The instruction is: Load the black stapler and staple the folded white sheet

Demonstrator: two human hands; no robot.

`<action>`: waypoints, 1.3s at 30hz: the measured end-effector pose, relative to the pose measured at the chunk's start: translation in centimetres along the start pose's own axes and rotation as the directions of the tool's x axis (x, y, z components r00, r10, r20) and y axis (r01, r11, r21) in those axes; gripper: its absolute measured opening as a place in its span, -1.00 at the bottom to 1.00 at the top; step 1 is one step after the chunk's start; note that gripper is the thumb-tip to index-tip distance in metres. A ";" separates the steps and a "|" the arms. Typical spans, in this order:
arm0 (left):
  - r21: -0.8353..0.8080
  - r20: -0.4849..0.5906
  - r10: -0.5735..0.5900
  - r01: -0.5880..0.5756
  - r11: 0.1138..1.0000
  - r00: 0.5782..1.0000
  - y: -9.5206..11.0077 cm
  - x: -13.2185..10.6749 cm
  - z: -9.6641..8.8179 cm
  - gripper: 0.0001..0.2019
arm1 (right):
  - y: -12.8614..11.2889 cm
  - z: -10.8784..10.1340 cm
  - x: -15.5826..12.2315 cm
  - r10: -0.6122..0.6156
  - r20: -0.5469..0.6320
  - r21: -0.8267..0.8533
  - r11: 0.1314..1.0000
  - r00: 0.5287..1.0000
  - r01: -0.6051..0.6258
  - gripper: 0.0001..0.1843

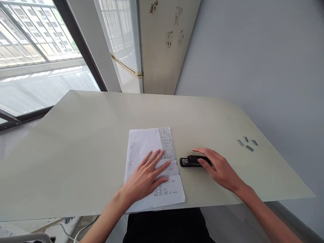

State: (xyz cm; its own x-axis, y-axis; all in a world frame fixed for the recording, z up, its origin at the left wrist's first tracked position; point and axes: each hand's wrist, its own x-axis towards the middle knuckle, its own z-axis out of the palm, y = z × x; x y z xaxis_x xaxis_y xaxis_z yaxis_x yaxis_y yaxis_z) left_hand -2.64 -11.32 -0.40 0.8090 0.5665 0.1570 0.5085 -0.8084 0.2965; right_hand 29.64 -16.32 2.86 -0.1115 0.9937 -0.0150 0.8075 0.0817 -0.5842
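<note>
My left hand [146, 177] lies flat with spread fingers on white papers [144, 140] near the table's front edge. Printed text shows on their lower right part. Along the papers' upper right edge runs a strip [167, 140] of many small greyish, shiny rows; they look like staples, but I cannot be sure. Just right of the papers, a black stapler [189, 161] rests on the table, its front end pointing left. Over its rear half hovers my right hand [217, 167], thumb and fingers apart on either side; whether it touches the stapler is hard to tell.
Several short strips of staples [249, 148] lie at the right of the pale table [76, 148]. Behind the table stands a fridge [162, 67] with worn patches. A grey wall [253, 60] borders the right side, a window [37, 40] the left. Cables [82, 227] hang below the left front edge.
</note>
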 end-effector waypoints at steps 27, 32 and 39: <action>0.223 -0.101 -0.252 0.268 0.937 0.963 -4.4 -2.4 -2.4 -0.34 | 6.7 1.2 5.3 0.123 -0.333 0.252 0.967 0.935 -0.038 -0.46; 0.254 -0.104 -0.273 0.291 0.922 0.956 -5.5 -5.0 -2.1 -0.34 | 6.8 0.7 5.9 0.280 -0.303 0.462 0.879 0.911 -0.117 -0.44; 0.253 -0.085 -0.238 0.252 0.934 0.968 -3.7 -1.8 -1.1 -0.36 | 6.0 -1.0 3.5 0.387 -0.311 0.575 0.804 0.868 -0.153 -0.50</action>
State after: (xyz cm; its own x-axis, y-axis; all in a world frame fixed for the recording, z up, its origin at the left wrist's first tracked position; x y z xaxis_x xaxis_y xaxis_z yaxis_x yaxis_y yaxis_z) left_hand -6.29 -9.19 -0.72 0.6366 0.7542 0.1610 0.7536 -0.6527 0.0778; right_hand 34.69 -12.26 0.12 0.3958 0.9182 0.0127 0.3326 -0.1304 -0.9340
